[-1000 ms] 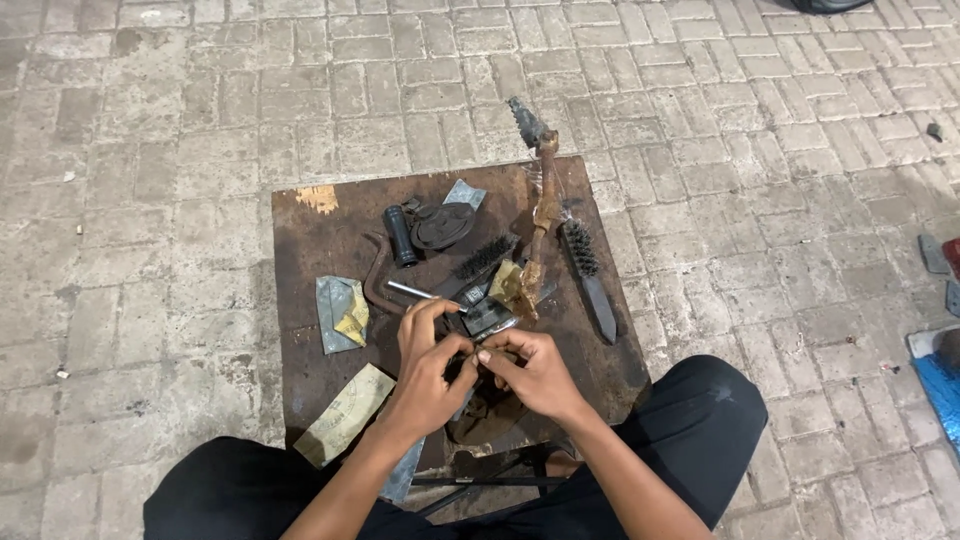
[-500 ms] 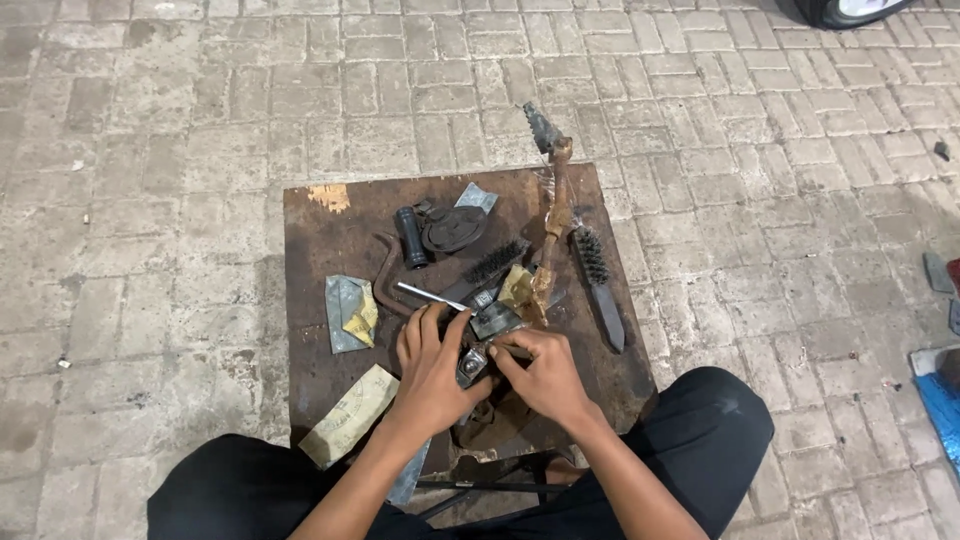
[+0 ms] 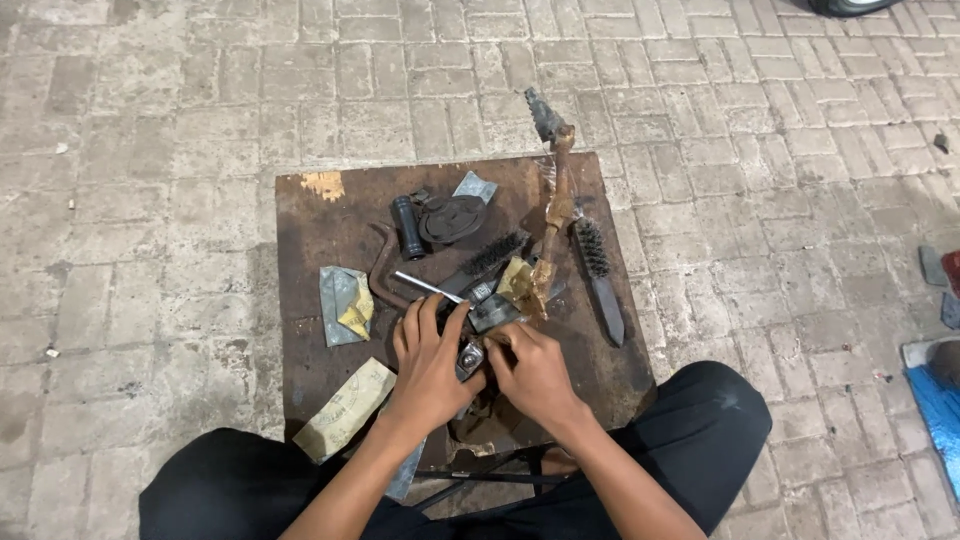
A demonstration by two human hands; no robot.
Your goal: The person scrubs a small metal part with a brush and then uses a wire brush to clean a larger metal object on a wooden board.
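My left hand (image 3: 432, 357) and my right hand (image 3: 532, 372) meet at the near middle of a dark, rusty board (image 3: 320, 240). Together they grip a small grey metal part (image 3: 476, 338) that pokes out between the fingers. Most of the part is hidden under my hands. A thin metal rod (image 3: 425, 287) lies just beyond my left fingertips.
On the board lie two wire brushes (image 3: 597, 270), a black round part with a cylinder (image 3: 440, 220), a rusty curved tool (image 3: 557, 205), folded sandpaper (image 3: 345, 305) and a sandpaper strip (image 3: 345, 408). Brick paving surrounds it. A blue object (image 3: 940, 400) lies at the right edge.
Both hands stay on the metal part, shifting slightly on it. The camera has tilted, so the board sits a little lower and more central in view.
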